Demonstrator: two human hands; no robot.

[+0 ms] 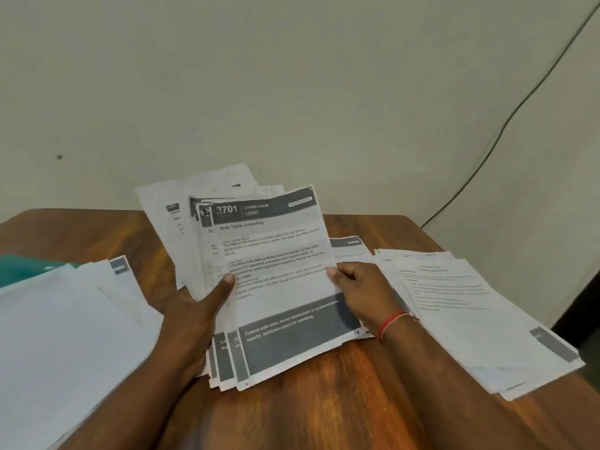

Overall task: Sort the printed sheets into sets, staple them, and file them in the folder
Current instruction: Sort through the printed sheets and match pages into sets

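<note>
Nearest the person, the bare wooden surface (324,407) is seen between two forearms. A bundle of sheets (227,362) is held over its middle, fanned so that the edges of the sheets step out to the left. The grip of the left hand (194,316) is closed on the bundle's left edge, the thumb pressed on the printed face and the fingers hidden behind. The grip of the right hand (360,287) is closed on the right edge in the same way, and a red thread (394,321) is worn on that wrist. The top sheet (282,254) is turned face up, its long axis running from near to far and leaning slightly right; the dark band is at the near end and the heading "2701 LIVING ROOM" at the far end. A pile of white sheets (65,336) is spread flat on the left, and a green folder (19,267) is partly covered by it. A second pile (470,313) lies flat on the right. Beyond the surface a pale wall (292,76) is crossed by a dark cable (519,108).
</note>
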